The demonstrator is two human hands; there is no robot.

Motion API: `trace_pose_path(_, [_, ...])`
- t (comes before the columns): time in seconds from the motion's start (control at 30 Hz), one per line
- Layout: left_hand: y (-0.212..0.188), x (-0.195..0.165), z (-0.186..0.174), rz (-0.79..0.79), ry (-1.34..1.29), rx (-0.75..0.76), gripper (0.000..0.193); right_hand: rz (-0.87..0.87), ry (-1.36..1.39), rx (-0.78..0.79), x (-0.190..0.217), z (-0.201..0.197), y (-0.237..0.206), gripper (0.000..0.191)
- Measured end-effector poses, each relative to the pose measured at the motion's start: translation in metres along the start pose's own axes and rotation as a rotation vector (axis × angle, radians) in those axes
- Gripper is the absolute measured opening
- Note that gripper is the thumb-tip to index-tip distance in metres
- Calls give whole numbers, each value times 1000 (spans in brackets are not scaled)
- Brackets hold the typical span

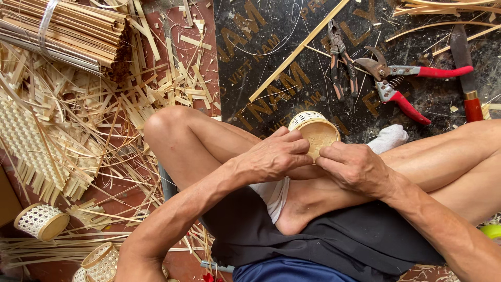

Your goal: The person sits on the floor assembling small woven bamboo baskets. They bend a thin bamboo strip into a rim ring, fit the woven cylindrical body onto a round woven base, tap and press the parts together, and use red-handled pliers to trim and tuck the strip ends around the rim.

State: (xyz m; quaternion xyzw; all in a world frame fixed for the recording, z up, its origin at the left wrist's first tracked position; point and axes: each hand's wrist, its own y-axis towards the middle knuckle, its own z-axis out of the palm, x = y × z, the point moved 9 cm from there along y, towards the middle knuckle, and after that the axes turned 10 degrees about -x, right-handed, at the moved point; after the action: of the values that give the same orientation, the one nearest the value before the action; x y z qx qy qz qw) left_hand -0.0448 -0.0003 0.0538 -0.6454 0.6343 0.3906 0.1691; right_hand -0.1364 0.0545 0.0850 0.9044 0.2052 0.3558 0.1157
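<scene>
Small woven basket [314, 132]: near side hidden behind left hand [276, 155] & right hand [355, 168]; fingertips tucked out of sight. Bamboo strip bundle [62, 31] cut off top-left. Green object [490, 230] clipped at right edge, can't tell what. Knife [467, 73] blade tip partly under strips.

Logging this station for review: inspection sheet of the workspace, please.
Surface: dark printed board beside red floor.
Job's things: small round woven basket, held over the lap.
Clutter: bamboo strip offcuts, tied strip bundle, woven mat, finished baskets.
Grippers: left hand and right hand both grip the basket rim.
Cables: nothing seen.
Surroundings: pliers, red-handled pruning shears, red-handled knife.
</scene>
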Motion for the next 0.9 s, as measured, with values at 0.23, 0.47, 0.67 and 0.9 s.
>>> trace_pose_path(0.23, [-6, -5, -7, 76, -26, -37, 25, 76, 37, 30, -4, -2, 1, 19])
trace_pose_path(0.47, [-6, -12, -9, 112, 24, -48, 24, 330, -26, 168, -14, 10, -5, 15])
trace_pose_path(0.67, [-4, -13, -15, 107, 10, -71, 24, 287, 22, 27, -8, -3, -4, 24])
trace_pose_path(0.9, [-4, -12, -17, 96, -8, -89, 23, 159, 78, -30, -2, -11, -2, 26])
